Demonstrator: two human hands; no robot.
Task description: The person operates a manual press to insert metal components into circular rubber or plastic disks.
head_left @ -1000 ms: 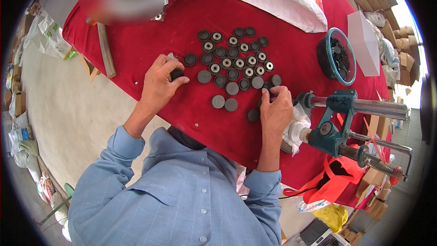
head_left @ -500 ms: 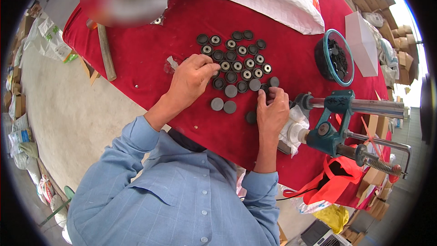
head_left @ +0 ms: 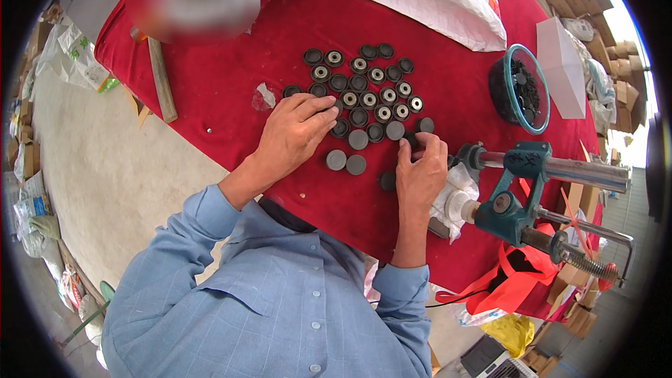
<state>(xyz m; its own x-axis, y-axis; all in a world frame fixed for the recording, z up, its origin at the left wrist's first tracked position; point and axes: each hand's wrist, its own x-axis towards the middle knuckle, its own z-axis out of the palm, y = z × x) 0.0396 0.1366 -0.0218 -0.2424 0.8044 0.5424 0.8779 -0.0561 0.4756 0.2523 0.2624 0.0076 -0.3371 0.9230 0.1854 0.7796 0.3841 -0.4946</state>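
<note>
Many black round caps lie in a loose cluster on the red cloth, some with a metal bearing (head_left: pixel 349 99) seated inside. My left hand (head_left: pixel 297 129) reaches over the cluster's left side, its fingers closed together at a black cap (head_left: pixel 339 106) that they partly cover. At the right edge, the thumb and fingers of my right hand (head_left: pixel 421 175) close round another black cap (head_left: pixel 411 140), mostly hidden by them. Between my hands lie several face-down caps, including a grey-black cap (head_left: pixel 356 164) close to me. One more dark cap (head_left: pixel 388 180) sits left of my right hand.
A green hand press (head_left: pixel 514 199) stands right of my right hand. Behind it is a blue-rimmed tub (head_left: pixel 497 91) of black parts beside a white box (head_left: pixel 562 70). A white sack (head_left: pixel 420 0) lies at the back; a wooden-handled hammer (head_left: pixel 162 84) is at left.
My left hand's fingers have shifted slightly over the caps, uncovering one at the cluster's left. My right hand stays at its cap. The whole view has moved a little.
</note>
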